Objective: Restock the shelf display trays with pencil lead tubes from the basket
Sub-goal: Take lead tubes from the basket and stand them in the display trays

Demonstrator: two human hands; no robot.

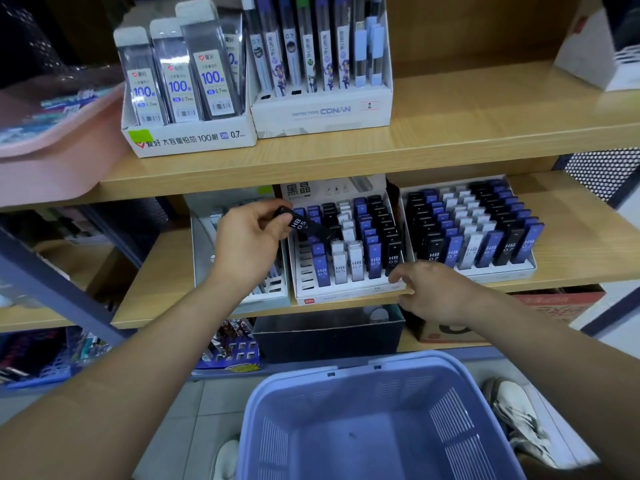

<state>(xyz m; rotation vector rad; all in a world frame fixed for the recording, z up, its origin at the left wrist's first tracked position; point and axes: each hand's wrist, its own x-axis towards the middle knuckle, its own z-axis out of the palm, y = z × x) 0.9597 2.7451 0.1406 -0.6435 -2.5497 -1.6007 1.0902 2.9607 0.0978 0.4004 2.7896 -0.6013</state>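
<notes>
Black HB 0.5 lead tube (305,226) is pinched near its cap by left hand (249,240); judged light, rigid, slick. Right hand (433,292), fingers loosely bent, is rested on display tray (346,291) front.

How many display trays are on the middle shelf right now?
3: left tray, partly behind the left hand holding a black tube; middle tray; right tray. None seems hidden.

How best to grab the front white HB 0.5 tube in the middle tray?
Probably pinch the white tube by its upper end, front and back faces, coming from above: its foot sits in the middle tray slot and neighbouring tubes flank both sides.
</notes>
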